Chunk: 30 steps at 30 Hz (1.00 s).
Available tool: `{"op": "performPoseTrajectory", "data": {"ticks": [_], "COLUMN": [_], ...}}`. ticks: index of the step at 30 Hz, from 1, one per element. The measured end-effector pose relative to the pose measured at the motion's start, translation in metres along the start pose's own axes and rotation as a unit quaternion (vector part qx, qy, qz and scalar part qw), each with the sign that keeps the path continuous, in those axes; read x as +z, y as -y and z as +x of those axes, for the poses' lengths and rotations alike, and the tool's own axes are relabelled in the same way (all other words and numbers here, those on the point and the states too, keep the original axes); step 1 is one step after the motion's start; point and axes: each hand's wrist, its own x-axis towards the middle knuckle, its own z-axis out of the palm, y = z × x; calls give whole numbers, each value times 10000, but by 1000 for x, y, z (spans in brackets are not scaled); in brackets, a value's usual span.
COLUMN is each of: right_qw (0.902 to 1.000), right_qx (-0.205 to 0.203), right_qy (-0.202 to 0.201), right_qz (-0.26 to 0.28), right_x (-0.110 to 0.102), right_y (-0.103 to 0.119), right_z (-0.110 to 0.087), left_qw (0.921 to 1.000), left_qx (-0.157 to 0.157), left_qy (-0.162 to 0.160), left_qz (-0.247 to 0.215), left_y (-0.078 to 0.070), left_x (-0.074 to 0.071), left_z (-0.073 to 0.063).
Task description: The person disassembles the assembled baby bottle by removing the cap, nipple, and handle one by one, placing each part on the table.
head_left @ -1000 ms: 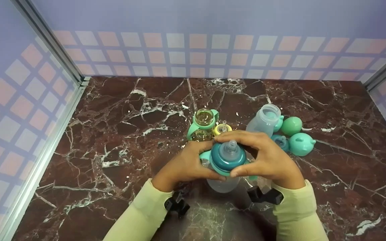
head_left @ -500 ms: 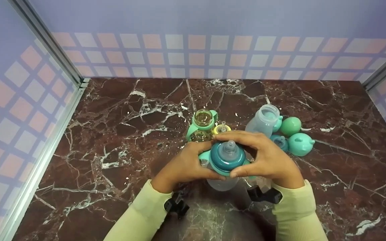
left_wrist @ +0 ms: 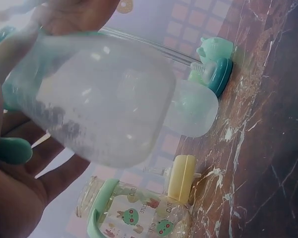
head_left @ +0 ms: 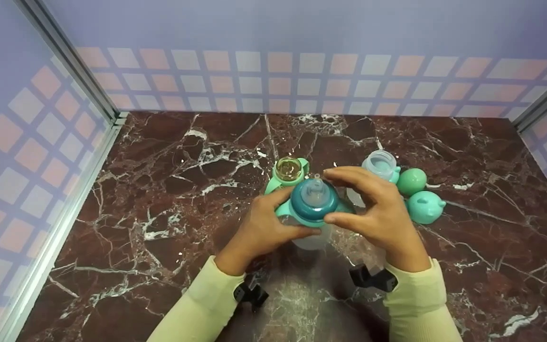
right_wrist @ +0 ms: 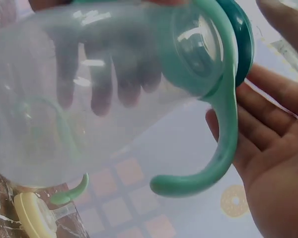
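A translucent baby bottle (head_left: 314, 240) with mint handles (right_wrist: 228, 126) is held tilted over the marble table. A teal collar (head_left: 312, 211) with a clear nipple (head_left: 317, 192) tops it. My left hand (head_left: 260, 223) grips it around the neck from the left; through the milky body (right_wrist: 89, 94) its fingers show in the right wrist view. My right hand (head_left: 380, 213) is beside the collar, thumb and fingers spread in a wide curve, fingertips right at its edge. In the right wrist view its palm lies bare, with straight fingers partly hidden behind the collar.
Behind stands an amber bottle (head_left: 288, 169) with green handles, a yellow-ringed nipple (left_wrist: 183, 178) next to it. Back right are another translucent bottle (head_left: 380, 164), a teal-ringed nipple (left_wrist: 221, 77), a green round cap (head_left: 412, 181) and a mint animal-shaped cap (head_left: 425, 207). Tiled panels enclose the table.
Both hands and the bottle have shifted away from the body, the bottle also slightly left. My right thumb and fingers have loosened from around the collar and spread.
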Motion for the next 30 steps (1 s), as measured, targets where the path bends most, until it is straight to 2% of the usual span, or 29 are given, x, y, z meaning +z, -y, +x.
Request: {"op": "performPoseTrajectory", "data": {"ticks": [5,11,21,30], "right_qw": [9970,9930,9902,9954], "right_qx": [333,622,643,484], "right_qy": [-148,-133,-74,239], "right_qz": [-676,-996,-1235,-789], "right_x": [8,15,19,13], "right_y": [2,2,1,2], "right_z": [1,0,0,0], "left_qw": [9988,9964,9964,9998], "left_qx": [-122,-125,-76,34], "left_qy": [-356,-497,-473,-81], "left_qz": [311,675,704,182], "left_y": [0,-2,-1,-1], "left_x": [2,4,6,3], "left_z": [-1,-2,-1,-1]}}
